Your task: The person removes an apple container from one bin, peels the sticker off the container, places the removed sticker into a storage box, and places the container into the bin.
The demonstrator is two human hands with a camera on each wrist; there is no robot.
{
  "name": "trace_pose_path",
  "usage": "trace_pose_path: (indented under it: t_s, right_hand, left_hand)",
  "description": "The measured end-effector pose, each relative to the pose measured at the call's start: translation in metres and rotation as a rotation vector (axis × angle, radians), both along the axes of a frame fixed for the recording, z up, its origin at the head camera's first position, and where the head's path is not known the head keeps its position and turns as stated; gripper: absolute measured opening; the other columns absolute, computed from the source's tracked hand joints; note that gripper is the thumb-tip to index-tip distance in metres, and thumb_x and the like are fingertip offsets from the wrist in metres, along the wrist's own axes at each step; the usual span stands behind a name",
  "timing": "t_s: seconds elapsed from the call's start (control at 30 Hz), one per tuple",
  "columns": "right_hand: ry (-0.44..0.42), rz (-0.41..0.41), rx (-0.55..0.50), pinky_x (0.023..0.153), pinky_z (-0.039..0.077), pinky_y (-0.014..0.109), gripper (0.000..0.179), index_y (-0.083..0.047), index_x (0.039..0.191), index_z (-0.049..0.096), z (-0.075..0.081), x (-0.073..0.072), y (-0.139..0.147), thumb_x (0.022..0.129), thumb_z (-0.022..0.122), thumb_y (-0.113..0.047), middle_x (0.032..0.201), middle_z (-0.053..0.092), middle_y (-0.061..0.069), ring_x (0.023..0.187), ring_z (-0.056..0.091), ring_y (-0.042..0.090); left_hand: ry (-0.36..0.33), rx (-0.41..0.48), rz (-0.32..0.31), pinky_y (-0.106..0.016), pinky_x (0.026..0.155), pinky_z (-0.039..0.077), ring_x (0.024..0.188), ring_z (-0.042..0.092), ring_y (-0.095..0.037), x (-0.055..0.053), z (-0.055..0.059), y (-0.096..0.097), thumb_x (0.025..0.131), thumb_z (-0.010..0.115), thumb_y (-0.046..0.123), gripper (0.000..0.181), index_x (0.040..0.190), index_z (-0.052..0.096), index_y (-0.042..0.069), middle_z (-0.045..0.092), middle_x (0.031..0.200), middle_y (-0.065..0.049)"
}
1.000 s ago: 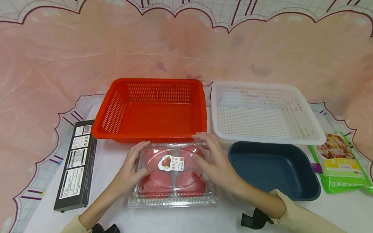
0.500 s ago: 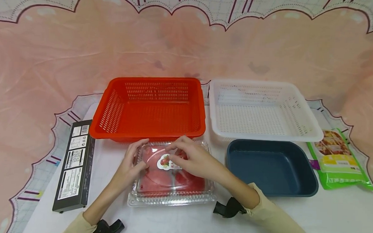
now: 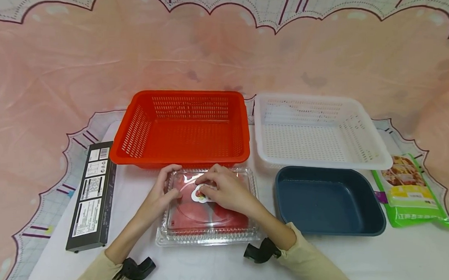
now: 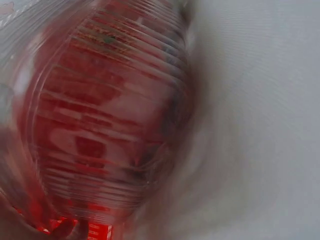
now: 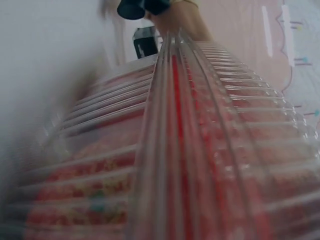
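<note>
A clear ribbed plastic box (image 3: 209, 225) of round red fruit, its lid on, lies in front of me in the head view. My left hand (image 3: 159, 197) holds its left side, thumb on the lid and fingers around the far left corner. My right hand (image 3: 227, 189) is over the lid, bent fingers and thumb at the white label (image 3: 198, 194) and covering its right part. Whether they pinch the label is hidden. Blurred ribbed plastic of the box (image 4: 100, 115) fills much of the left wrist view, and the box's edge (image 5: 175, 125) runs through the right wrist view.
A red basket (image 3: 178, 161) and a white basket (image 3: 321, 163) stand behind. To the right are a dark blue tub (image 3: 331, 203) and a green food packet (image 3: 414, 198). A long black box (image 3: 90, 197) with white labels lies on the left.
My right hand has moved left from the box's right side onto the lid's label, its fingers now more bent. The left hand has stayed at the box's left side.
</note>
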State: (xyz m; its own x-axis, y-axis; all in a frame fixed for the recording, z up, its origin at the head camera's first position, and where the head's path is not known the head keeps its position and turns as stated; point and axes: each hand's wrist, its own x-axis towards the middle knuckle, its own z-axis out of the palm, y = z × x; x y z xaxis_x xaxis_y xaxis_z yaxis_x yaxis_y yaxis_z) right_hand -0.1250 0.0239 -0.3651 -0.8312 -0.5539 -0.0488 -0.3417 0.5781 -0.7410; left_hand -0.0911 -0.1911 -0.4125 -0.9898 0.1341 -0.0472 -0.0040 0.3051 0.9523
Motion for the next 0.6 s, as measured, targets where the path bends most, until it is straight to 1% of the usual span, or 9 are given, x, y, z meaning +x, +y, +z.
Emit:
trace_pose_path:
  t_s: [0.13,0.33,0.4,0.6]
  right_hand:
    - [0.004,-0.012,-0.013,0.068,0.041,0.024,0.019,-0.019,0.108,0.073,-0.0032,0.0006,-0.0002,0.090,0.066,-0.021,0.092,0.056,-0.001,0.081,0.047,0.012]
    - [0.009,0.002,-0.041,0.066,0.039,0.022,0.017,-0.016,0.106,0.073,-0.0066,-0.0001,0.0006,0.091,0.066,-0.017,0.091,0.055,0.001,0.080,0.047,0.013]
    - [0.006,-0.001,-0.040,0.066,0.039,0.022,0.017,-0.016,0.106,0.073,-0.0062,-0.0001,0.0000,0.091,0.066,-0.016,0.091,0.056,0.001,0.080,0.047,0.013]
    - [0.010,-0.011,-0.018,0.068,0.039,0.021,0.016,-0.014,0.104,0.073,-0.0055,-0.0009,-0.0027,0.090,0.067,-0.016,0.093,0.057,0.001,0.081,0.047,0.012]
  left_hand:
    - [-0.023,0.028,0.003,-0.050,0.106,0.031,0.127,0.036,-0.028,-0.0014,0.0012,0.0021,0.086,0.053,0.007,0.057,0.139,0.033,0.015,0.033,0.143,-0.011]
    - [-0.052,0.055,0.010,-0.053,0.109,0.031,0.128,0.035,-0.030,-0.0019,0.0010,0.0047,0.090,0.052,0.008,0.056,0.141,0.032,0.015,0.030,0.145,-0.012]
    - [-0.054,0.059,0.011,-0.052,0.109,0.031,0.128,0.035,-0.029,-0.0021,0.0008,0.0049,0.090,0.052,0.008,0.056,0.141,0.031,0.014,0.030,0.145,-0.012]
    - [-0.055,0.047,0.023,-0.044,0.104,0.033,0.124,0.039,-0.028,-0.0030,-0.0003,0.0050,0.090,0.053,0.008,0.055,0.141,0.032,0.014,0.032,0.144,-0.011]
